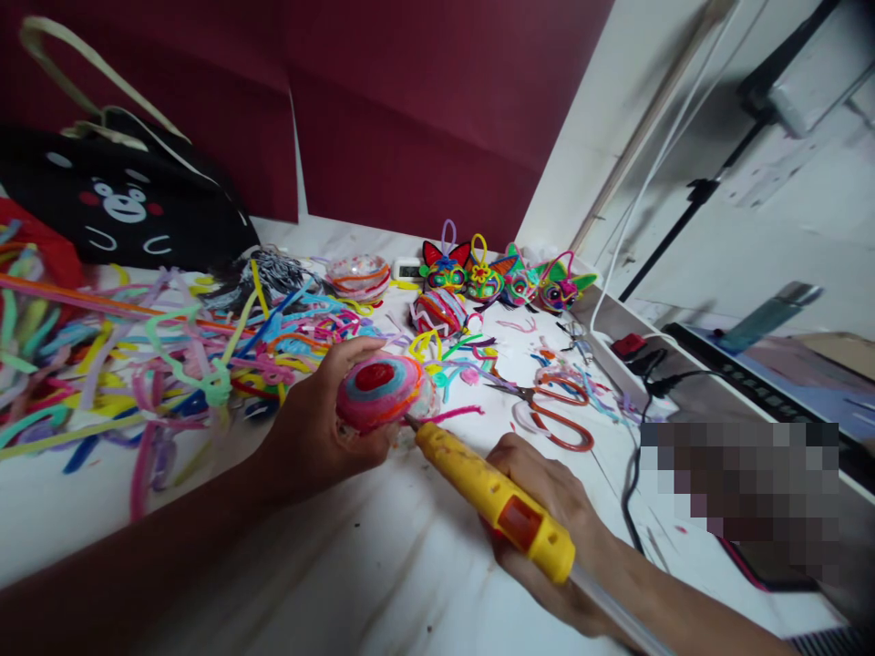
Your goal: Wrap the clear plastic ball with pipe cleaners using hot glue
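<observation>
My left hand [314,419] is closed round a clear ball [383,392] partly wrapped in coiled pipe cleaners, with a red centre and rings of blue, pink and orange. In my right hand [547,510] is a yellow hot glue gun [492,487], a clear glue stick [615,610] jutting from its back end. Its nozzle meets the lower right side of the ball, beside a loose magenta pipe cleaner [461,413]. Orange-handled scissors [557,410] lie just beyond my right hand.
Loose pipe cleaners [164,364] cover the left of the table. Several finished pipe-cleaner animal ornaments [482,278] stand at the back, near another wrapped ball [437,312]. A black bag [123,200] sits back left. A black cable [633,492] and a phone [772,569] are at the right.
</observation>
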Tool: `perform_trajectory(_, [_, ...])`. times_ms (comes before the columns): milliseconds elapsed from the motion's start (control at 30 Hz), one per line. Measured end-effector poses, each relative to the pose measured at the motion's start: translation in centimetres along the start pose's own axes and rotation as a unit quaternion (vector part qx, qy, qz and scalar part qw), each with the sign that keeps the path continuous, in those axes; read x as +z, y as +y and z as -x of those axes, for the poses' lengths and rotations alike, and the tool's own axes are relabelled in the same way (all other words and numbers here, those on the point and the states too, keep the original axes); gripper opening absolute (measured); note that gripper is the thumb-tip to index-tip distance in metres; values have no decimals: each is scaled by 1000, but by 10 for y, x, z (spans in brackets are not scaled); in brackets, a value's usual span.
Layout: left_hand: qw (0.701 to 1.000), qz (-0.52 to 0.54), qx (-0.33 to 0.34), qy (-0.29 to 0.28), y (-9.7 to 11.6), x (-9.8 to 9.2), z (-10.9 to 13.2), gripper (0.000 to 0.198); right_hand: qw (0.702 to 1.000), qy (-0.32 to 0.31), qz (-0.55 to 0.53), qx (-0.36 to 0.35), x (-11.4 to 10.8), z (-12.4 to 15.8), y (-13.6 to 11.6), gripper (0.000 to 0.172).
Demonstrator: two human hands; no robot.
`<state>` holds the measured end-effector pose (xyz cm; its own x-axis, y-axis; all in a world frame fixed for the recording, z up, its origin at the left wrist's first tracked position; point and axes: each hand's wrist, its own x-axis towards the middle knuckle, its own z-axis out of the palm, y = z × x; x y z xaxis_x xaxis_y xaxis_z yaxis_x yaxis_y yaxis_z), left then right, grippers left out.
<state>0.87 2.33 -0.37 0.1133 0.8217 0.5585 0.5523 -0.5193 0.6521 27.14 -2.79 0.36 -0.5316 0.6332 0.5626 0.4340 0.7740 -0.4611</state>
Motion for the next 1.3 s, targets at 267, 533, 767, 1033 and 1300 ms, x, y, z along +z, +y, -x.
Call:
perform_trajectory(267, [1000, -2, 11, 7, -8, 2, 1, 70, 996, 12, 58, 62, -6, -2, -7, 8])
perform_trajectory(533, [1000, 5, 10, 0, -12, 2, 2, 71, 999, 12, 34, 6, -2, -1, -3, 11])
perform_trajectory(767, [1000, 0, 10, -3, -10, 2, 2, 72, 1000, -4, 10, -12, -5, -3, -6, 13])
perform_trajectory(1033, [1000, 16, -14, 5, -4, 0, 2, 70, 998, 10, 57, 37, -7, -2, -6, 6])
perform_trajectory(1300, [999, 27, -26, 5, 4, 0, 2, 66, 998, 1, 63, 28, -10, -5, -7, 9])
